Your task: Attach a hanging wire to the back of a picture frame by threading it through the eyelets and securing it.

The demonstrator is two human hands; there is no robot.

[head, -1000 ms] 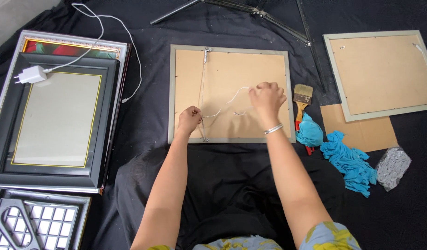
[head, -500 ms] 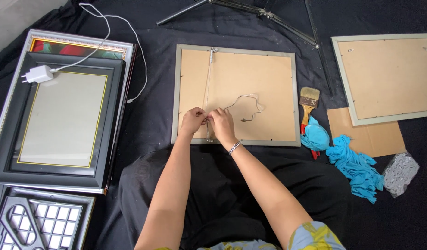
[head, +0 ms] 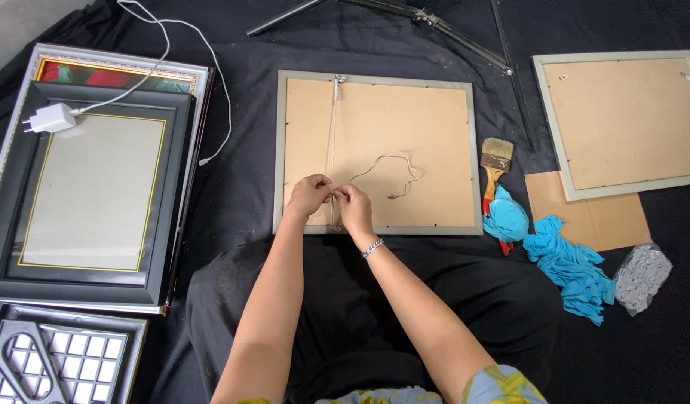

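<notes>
While both hands meet at the lower edge of a face-down picture frame point(head: 390, 120), the left hand point(head: 309, 196) and right hand point(head: 354, 205) pinch a thin white cord point(head: 332, 142) between closed fingertips. Its taut part runs straight up to a top hanger; the slack loops rightward over smooth brown backing board. Grey-rimmed, the frame lies long side across black cloth point(head: 247, 194), a bristle brush point(head: 495, 163) beside it.

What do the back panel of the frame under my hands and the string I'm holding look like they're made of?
The back panel looks like matte brown fibreboard or cardboard: flat, tan, no shine. The string looks like thin pale cord or possibly wire: it loops loosely, too fine to tell. Both hands pinch it.
</notes>
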